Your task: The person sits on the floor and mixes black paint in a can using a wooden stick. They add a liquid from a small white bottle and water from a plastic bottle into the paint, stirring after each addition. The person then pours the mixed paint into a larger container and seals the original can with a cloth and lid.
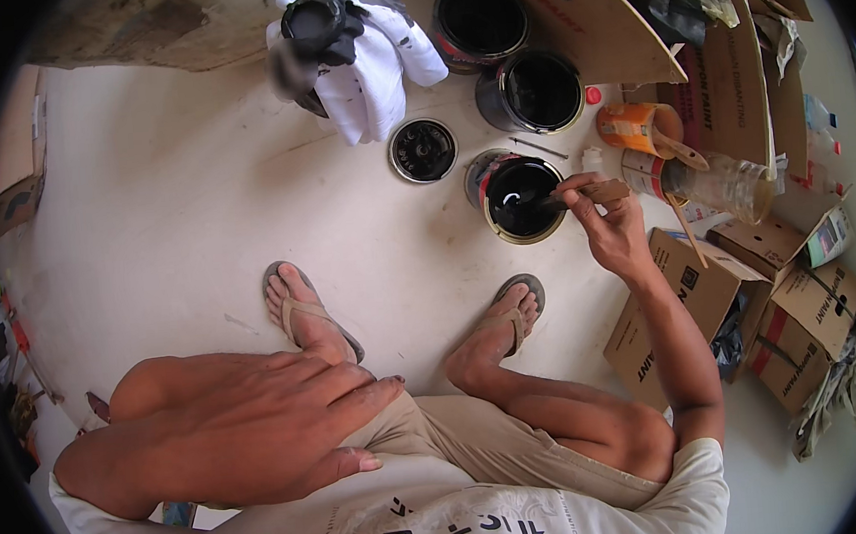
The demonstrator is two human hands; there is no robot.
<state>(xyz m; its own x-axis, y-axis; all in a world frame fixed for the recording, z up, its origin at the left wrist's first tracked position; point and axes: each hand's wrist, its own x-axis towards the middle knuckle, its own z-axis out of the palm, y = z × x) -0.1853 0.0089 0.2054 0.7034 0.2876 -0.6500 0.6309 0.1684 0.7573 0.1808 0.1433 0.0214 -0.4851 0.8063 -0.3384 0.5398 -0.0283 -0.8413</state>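
My right hand [608, 223] pinches the brown handle of a paintbrush [609, 191]. The brush's far end reaches over the rim into an open paint can [488, 199] of glossy black paint; its bristles are hard to make out. That can stands on the floor in front of my right foot. Just beyond it to the left lies a round, black-smeared can lid [423, 150]. My left hand [288, 396] holds nothing and rests across my left knee and lap, fingers stretched out and dark-stained at the tips.
Two more dark-filled cans, one nearer [531, 92] and one farther [480, 20], stand beyond. A white object with a black, partly blurred top [365, 78] sits far left of them. At right are an orange tub [629, 127], a clear jar [732, 184] and cardboard boxes [664, 310].
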